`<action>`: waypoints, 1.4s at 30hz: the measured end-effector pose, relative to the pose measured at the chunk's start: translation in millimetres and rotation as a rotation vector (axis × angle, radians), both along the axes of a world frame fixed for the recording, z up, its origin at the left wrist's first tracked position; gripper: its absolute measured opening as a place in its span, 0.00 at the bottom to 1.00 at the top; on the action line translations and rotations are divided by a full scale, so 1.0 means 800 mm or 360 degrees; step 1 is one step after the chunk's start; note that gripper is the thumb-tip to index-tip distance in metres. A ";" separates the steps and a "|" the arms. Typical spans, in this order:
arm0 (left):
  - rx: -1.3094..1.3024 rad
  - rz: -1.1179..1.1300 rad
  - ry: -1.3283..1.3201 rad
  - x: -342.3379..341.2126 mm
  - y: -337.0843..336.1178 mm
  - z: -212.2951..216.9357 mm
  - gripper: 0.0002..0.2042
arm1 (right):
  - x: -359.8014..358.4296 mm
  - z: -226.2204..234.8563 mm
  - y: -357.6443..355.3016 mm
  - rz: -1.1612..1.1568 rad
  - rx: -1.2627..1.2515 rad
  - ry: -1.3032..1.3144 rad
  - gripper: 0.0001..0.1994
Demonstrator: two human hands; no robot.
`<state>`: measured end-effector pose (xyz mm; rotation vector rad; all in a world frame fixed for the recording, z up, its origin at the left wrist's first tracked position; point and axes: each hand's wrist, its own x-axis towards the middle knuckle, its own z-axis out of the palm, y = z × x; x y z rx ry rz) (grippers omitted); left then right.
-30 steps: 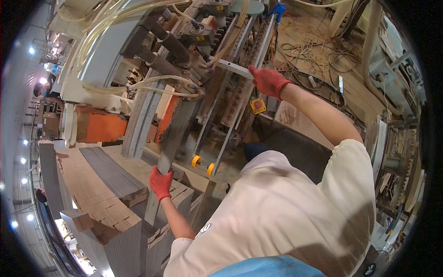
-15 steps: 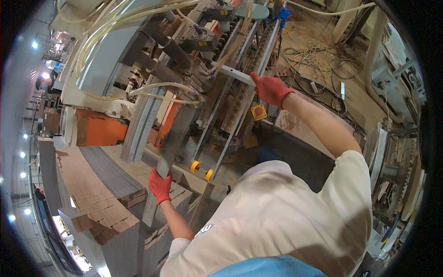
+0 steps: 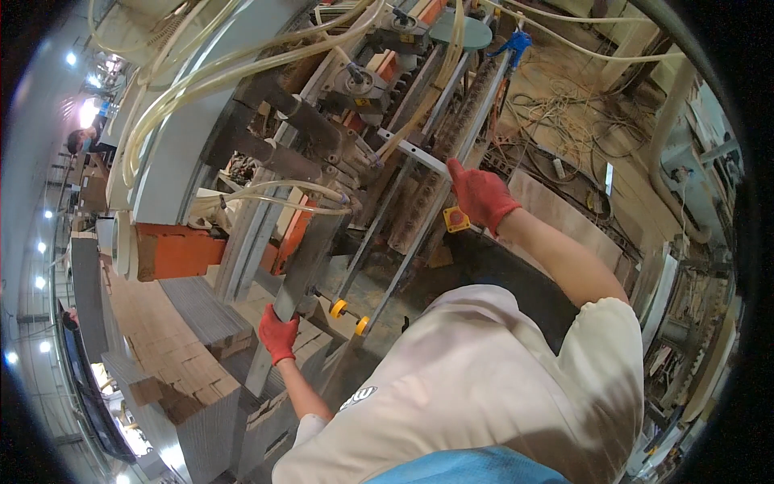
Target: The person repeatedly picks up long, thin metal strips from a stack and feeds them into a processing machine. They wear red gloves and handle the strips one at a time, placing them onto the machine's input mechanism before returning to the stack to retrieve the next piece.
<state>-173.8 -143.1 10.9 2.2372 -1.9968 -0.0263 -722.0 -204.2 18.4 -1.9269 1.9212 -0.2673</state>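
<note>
Head view: left hand (image 3: pixel 278 332) grips a grey board (image 3: pixel 300 270), right hand (image 3: pixel 481 194) rests on a rail (image 3: pixel 419 152), fingertips hidden

Left hand (image 3: pixel 278 333) and right hand (image 3: pixel 481 196): red knitted cloth gloves, matt. Long panel (image 3: pixel 300 274): grey, smooth, dull sheen. Machine rails (image 3: pixel 419 234): bare metal, worn. Hoses (image 3: pixel 242 68): translucent yellowish plastic, glossy. Stacked boards (image 3: pixel 173 363): rough-edged wood. Shirt (image 3: pixel 484 395): pale matt cloth.
</note>
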 end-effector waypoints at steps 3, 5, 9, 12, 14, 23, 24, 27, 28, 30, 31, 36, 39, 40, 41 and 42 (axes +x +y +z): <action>-0.0009 -0.0003 -0.0009 0.002 0.000 -0.001 0.22 | 0.002 0.007 0.003 -0.0019 -0.0021 -0.0009 0.16; 0.0001 -0.0013 -0.0049 0.005 0.000 -0.002 0.22 | 0.000 0.006 0.001 -0.0005 0.0003 -0.0003 0.18; 0.0046 0.0042 -0.0101 0.005 -0.003 -0.004 0.22 | 0.000 0.010 0.001 -0.0053 0.0017 -0.0051 0.20; 0.0025 0.0023 -0.0126 0.002 0.002 -0.002 0.22 | -0.001 0.001 0.002 -0.0047 0.0000 -0.0065 0.19; 0.0025 0.0050 -0.0052 0.012 0.003 -0.012 0.22 | -0.001 0.001 0.004 -0.0063 0.0018 -0.0099 0.17; -0.0229 -0.0054 -0.0021 0.011 0.009 -0.017 0.23 | -0.009 -0.003 -0.002 0.0023 0.0077 -0.0072 0.21; -0.0267 -0.0082 -0.0041 0.012 0.008 -0.020 0.23 | -0.007 0.001 -0.001 -0.0016 0.0082 -0.0121 0.21; -0.0248 0.0020 -0.0124 0.016 0.012 -0.028 0.26 | -0.003 0.007 -0.003 -0.0152 0.0113 -0.0325 0.19; -0.0281 0.0026 -0.0165 0.016 0.015 -0.030 0.27 | -0.001 0.008 0.001 -0.0116 0.0014 -0.0241 0.18; -0.0231 0.0104 -0.0261 0.015 0.016 -0.035 0.29 | 0.000 0.003 0.004 -0.0087 -0.0094 -0.0177 0.19; -0.0206 0.0130 -0.0308 0.010 0.015 -0.033 0.29 | -0.004 -0.010 0.002 -0.0101 -0.0100 -0.0203 0.20; -0.0215 0.0209 -0.0363 -0.007 0.023 -0.027 0.31 | -0.008 -0.020 -0.003 -0.0114 -0.0047 -0.0163 0.24; -0.0169 0.0240 -0.0352 -0.007 0.023 -0.026 0.32 | -0.005 -0.012 -0.001 -0.0108 -0.0017 -0.0189 0.18; -0.0151 0.0247 -0.0339 -0.008 0.022 -0.025 0.32 | -0.007 -0.017 -0.001 -0.0098 -0.0068 -0.0162 0.19; -0.0134 0.0254 -0.0328 -0.009 0.020 -0.024 0.32 | -0.009 -0.026 -0.001 -0.0088 -0.0120 -0.0135 0.19; -0.0121 0.0257 -0.0334 -0.007 0.022 -0.025 0.33 | -0.007 -0.025 0.000 -0.0067 -0.0169 -0.0108 0.20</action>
